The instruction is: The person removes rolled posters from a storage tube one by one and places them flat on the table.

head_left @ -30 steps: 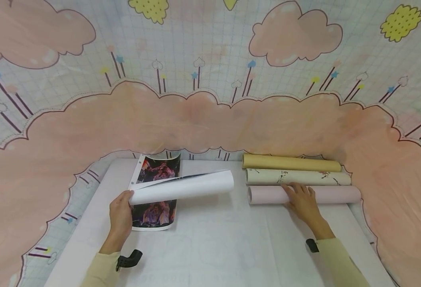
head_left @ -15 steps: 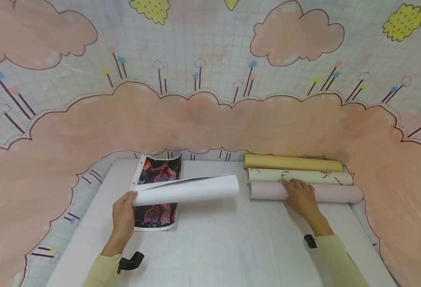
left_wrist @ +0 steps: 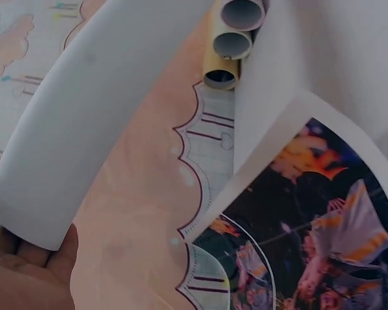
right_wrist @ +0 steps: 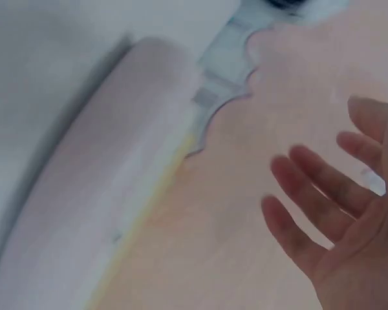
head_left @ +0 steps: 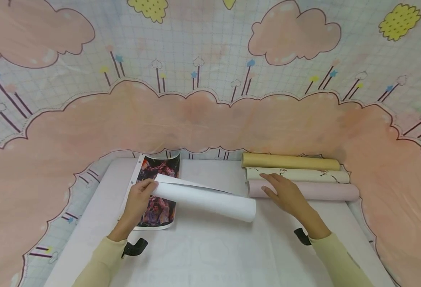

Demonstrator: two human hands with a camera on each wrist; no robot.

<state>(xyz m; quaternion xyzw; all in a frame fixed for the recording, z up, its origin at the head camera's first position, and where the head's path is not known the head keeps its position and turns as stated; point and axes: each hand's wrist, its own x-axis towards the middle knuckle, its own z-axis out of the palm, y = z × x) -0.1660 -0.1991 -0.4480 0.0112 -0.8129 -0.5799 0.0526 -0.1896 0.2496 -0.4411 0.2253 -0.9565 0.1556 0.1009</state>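
Observation:
My left hand (head_left: 138, 199) pinches one end of a loosely rolled white paper (head_left: 206, 202), which slants down to the right over the table. In the left wrist view, the fingers curl behind the near end of this rolled paper (left_wrist: 84, 123). Beneath it lies a printed photo poster (head_left: 158, 211) with dark, colourful pictures and a white border, its edges curling up. My right hand (head_left: 285, 195) is spread and holds nothing, hovering by the pale pink roll (head_left: 325, 191). The right wrist view shows its fingers (right_wrist: 310, 200) apart from the pink roll (right_wrist: 97, 168).
Behind the pink roll lie a cream roll (head_left: 303, 174) with a branch pattern and a gold roll (head_left: 289, 161), side by side at the back right. The white table (head_left: 210, 255) meets a patterned cloth (head_left: 210, 123) at its back and sides.
My right hand has left the pink roll and shifted left, fingers spread. The left hand has moved right and up, swinging the rolled white paper so its far end now points down to the right.

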